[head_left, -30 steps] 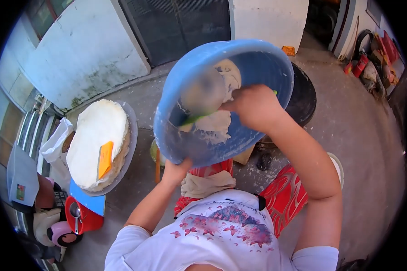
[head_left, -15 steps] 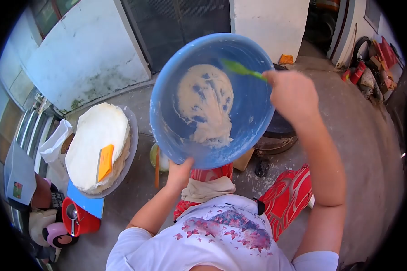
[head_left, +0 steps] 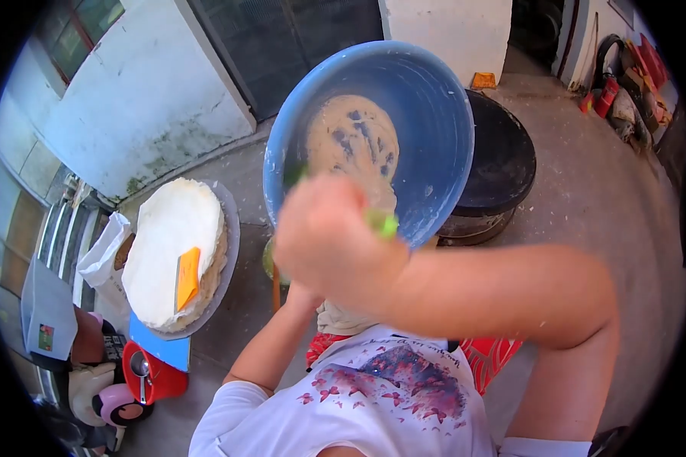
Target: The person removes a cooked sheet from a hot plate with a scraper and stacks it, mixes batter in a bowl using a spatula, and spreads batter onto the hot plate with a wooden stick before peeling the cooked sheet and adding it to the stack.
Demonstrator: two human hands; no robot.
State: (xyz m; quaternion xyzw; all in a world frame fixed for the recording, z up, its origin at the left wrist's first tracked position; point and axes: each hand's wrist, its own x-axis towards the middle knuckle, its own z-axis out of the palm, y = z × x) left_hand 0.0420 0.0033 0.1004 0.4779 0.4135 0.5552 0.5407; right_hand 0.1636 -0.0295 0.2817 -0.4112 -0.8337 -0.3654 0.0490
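A blue basin (head_left: 446,152) is tilted towards me, with pale, sticky batter (head_left: 354,137) spread over its inside. My right hand (head_left: 335,236), blurred, is closed around a green spatula (head_left: 383,223) in front of the basin's lower left part. The spatula's head shows faintly against the left inner wall. My left hand (head_left: 305,295) is at the basin's lower rim, its fingers mostly hidden behind my right hand; the earlier view shows it gripping that rim.
To the left, a tall stack of round white sheets (head_left: 171,244) carries a yellow scraper (head_left: 187,279). Below it stands a red bucket (head_left: 168,378) with a metal ladle. A round black griddle (head_left: 503,156) sits behind the basin on the right. A white bag (head_left: 103,263) is at far left.
My right hand has swept the spatula from the basin's right rim across to its lower left. The basin appears slightly higher and further right, uncovering more of the griddle.
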